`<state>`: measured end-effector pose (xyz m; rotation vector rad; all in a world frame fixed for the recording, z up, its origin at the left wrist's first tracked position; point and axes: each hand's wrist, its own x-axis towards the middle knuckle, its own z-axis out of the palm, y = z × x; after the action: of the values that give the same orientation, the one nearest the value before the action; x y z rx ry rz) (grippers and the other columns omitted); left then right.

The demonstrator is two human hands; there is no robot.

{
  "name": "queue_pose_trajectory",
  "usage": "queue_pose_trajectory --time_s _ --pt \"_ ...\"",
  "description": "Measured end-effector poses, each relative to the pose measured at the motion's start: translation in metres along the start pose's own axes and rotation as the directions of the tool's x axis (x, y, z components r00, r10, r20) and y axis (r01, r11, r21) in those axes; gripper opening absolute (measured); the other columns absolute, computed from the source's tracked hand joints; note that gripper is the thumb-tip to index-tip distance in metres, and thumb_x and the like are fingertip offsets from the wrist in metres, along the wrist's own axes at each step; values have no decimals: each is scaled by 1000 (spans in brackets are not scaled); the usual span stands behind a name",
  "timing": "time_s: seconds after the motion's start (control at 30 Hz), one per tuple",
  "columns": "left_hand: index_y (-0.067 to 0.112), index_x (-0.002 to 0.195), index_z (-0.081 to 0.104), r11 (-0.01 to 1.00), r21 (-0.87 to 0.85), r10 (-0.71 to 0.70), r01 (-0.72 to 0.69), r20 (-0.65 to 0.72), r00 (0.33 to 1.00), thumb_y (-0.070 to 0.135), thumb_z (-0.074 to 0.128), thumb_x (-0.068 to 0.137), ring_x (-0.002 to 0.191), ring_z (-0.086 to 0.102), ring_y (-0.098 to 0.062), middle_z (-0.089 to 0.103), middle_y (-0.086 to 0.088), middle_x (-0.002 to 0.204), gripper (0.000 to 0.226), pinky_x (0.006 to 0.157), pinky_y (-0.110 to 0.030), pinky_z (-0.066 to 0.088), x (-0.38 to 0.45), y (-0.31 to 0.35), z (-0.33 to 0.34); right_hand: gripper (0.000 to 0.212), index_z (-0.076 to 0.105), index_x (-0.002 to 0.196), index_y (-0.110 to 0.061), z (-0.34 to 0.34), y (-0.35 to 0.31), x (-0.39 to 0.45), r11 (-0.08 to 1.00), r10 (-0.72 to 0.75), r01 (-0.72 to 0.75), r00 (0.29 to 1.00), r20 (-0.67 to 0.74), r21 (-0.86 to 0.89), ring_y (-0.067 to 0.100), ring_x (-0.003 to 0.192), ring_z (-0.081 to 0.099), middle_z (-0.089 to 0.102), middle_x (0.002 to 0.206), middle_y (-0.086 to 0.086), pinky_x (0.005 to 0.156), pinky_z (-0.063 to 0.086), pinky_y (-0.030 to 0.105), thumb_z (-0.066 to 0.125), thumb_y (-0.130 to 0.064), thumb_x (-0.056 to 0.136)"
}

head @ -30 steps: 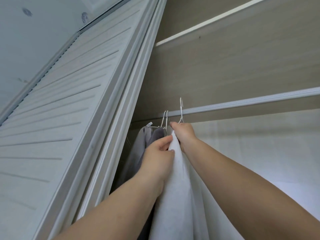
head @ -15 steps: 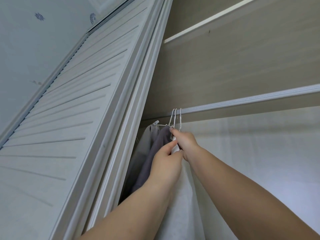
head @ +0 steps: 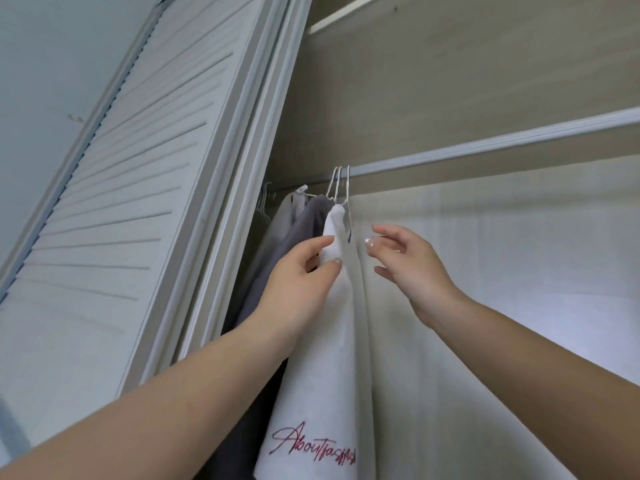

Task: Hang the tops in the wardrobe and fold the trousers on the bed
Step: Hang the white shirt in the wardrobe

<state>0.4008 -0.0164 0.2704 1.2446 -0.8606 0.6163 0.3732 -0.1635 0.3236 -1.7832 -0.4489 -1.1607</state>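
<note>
Wardrobe rail [head: 485, 147] holds white top [head: 332, 341], grey top [head: 304, 230].

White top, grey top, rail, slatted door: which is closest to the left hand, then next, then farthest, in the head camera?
From the left hand:
1. White top, pinched in its fingers.
2. Grey top, just behind, leftward.
3. Rail, above, and slatted door, left: too close to call.

A pale grey metal wardrobe rail [head: 485, 148] is running across the cupboard, rising toward the right. Three thin white wire hangers [head: 341, 183] are hooking over it just above the left grip [head: 304, 271], bunched together. From them are hanging a white cotton top with red script [head: 329, 393], a dark grey top [head: 304, 226] and a pale grey top [head: 282, 220] further left of that grip.
</note>
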Motion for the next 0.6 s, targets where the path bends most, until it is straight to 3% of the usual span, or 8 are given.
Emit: queue_pose_trajectory --time_s 0.07,0.13,0.27,0.43,0.6 --pt "26 125 60 1000 4 -23 23 29 999 21 60 91 111 59 -8 66 3 117 35 103 -38 45 -22 7 -4 18 60 101 -32 -8 -6 -30 998 -6 4 999 40 63 6 91 63 65 93 -13 93 51 33 64 -20 89" --pt "31 122 61 999 23 -44 44 12 999 25 60 91 111 58 -4 65 12 118 31 102 -35 45 -49 13 -10 19 60 98 -34 -11 -13 -62 991 -5 -7 995 95 130 1 87 64 65 93 -13 91 52 30 64 -19 89" --pt "30 106 65 996 -15 -91 90 -44 995 19 61 91 93 65 4 70 19 98 19 79 -21 52 -115 31 -31 21 62 98 -34 -2 -23 -129 961 -1 -56 979 205 270 -3 91 64 66 97 -12 89 53 27 65 -16 88" --pt "27 103 68 957 24 -277 288 -209 938 21 62 91 103 65 -7 70 11 104 15 94 -37 51 -212 56 -66 20 64 97 -33 22 -38 -217 868 88 -246 931 353 432 -5 89 64 68 92 -14 90 53 31 65 -15 87" --pt "25 101 69 909 37 -375 416 -365 852 19 62 90 103 66 -10 71 8 104 15 90 -34 52 -301 89 -104 22 65 100 -34 47 -57 -288 810 98 -374 846 524 452 -1 97 64 68 100 -12 96 50 34 67 -19 85"
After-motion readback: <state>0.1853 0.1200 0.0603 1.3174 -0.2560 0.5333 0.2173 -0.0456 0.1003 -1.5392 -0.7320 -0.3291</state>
